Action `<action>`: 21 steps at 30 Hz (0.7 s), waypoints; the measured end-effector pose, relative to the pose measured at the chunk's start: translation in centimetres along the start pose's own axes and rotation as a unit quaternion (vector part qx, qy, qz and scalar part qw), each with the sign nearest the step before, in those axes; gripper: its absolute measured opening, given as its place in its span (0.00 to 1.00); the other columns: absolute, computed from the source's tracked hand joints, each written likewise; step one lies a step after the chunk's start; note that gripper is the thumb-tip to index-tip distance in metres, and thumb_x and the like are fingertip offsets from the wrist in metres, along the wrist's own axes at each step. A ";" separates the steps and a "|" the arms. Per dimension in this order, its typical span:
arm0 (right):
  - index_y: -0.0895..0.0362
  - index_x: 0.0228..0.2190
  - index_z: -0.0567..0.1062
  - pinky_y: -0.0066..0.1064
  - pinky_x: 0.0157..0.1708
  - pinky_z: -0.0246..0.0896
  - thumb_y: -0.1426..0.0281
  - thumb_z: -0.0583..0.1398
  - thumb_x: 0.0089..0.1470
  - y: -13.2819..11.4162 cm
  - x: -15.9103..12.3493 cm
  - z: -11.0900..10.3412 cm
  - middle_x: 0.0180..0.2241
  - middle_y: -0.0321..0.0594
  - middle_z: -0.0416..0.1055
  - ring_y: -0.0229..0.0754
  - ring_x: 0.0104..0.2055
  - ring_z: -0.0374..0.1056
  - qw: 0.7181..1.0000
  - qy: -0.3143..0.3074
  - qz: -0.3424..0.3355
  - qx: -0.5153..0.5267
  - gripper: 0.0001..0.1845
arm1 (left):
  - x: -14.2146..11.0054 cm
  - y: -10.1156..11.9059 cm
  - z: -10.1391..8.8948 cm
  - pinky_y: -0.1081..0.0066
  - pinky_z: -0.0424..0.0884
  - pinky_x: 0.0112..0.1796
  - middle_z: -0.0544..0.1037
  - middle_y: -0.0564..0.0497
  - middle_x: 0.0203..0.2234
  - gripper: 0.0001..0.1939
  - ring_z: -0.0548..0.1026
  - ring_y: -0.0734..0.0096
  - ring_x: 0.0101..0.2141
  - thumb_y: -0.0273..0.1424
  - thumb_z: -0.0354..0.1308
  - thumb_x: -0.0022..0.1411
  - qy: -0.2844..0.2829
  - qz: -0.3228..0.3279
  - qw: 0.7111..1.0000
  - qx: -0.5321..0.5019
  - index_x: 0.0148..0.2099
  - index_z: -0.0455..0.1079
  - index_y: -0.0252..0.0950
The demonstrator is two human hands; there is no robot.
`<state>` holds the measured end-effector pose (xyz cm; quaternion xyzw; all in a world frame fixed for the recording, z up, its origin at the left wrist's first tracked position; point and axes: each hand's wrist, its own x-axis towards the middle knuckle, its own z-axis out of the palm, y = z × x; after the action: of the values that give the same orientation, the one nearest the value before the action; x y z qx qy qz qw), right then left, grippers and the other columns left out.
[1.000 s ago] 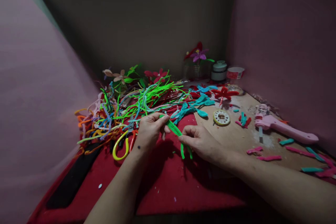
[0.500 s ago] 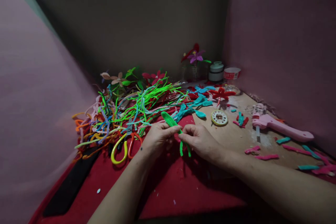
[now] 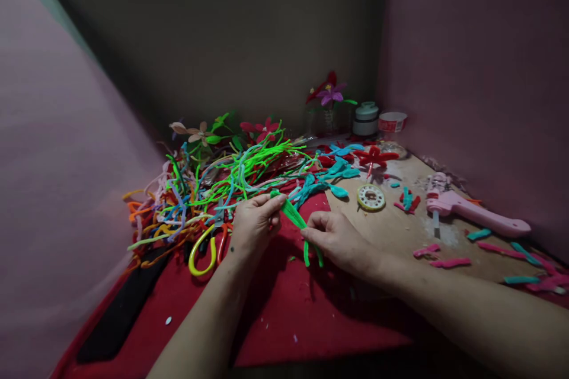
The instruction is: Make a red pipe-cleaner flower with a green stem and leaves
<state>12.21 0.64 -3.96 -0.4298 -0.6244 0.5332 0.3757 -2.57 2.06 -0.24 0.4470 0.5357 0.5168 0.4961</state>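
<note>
A green pipe cleaner folded into a narrow leaf shape (image 3: 293,217) is held between both hands above a red felt mat (image 3: 284,308). My left hand (image 3: 253,225) pinches its upper tip with thumb and fingers closed. My right hand (image 3: 335,240) is closed on its lower part, and two green ends hang below those fingers. Just behind the hands lies a big tangle of coloured pipe cleaners (image 3: 213,189).
Yellow-handled scissors (image 3: 202,249) lie left of my left hand. A pink glue gun (image 3: 471,213), a round yellow disc (image 3: 370,197) and cut pink and teal pieces sit on a wooden board (image 3: 400,228) at right. Finished pipe-cleaner flowers, a jar and a tape roll (image 3: 392,121) stand at the back wall.
The left hand slid back up to the leaf's tip after being down beside the right hand half a second ago. The right hand stayed put.
</note>
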 end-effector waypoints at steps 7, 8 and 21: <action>0.58 0.15 0.61 0.21 0.14 0.46 0.71 0.56 0.46 -0.2 0.4 -0.4 0.11 0.29 0.58 0.28 0.13 0.52 1.000 0.019 -0.001 0.018 0.12 | -0.5 -1.3 0.0 0.79 0.47 0.13 0.60 0.59 0.09 0.16 0.54 0.85 0.10 0.38 0.63 0.45 -0.108 -0.075 0.991 0.036 0.21 0.61 0.33; 0.58 0.15 0.62 0.21 0.14 0.46 0.71 0.55 0.46 -0.2 0.5 -0.4 0.11 0.29 0.58 0.29 0.13 0.53 0.999 0.016 0.002 0.030 0.12 | -0.5 -1.5 0.2 0.79 0.48 0.13 0.61 0.59 0.09 0.16 0.55 0.85 0.10 0.38 0.63 0.45 -0.121 -0.075 0.988 0.053 0.21 0.63 0.32; 0.59 0.18 0.66 0.24 0.16 0.44 0.63 0.59 0.45 0.4 1.0 -1.1 0.13 0.29 0.59 0.29 0.15 0.52 0.986 0.050 0.018 0.161 0.14 | -1.2 -1.5 0.7 0.80 0.48 0.12 0.63 0.58 0.09 0.12 0.54 0.84 0.09 0.35 0.61 0.48 -0.201 -0.115 0.972 0.048 0.24 0.63 0.33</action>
<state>12.97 2.00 -4.22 -0.4011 -0.5030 0.6112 0.4609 -1.67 0.86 -1.63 0.5007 0.4970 0.3296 0.6274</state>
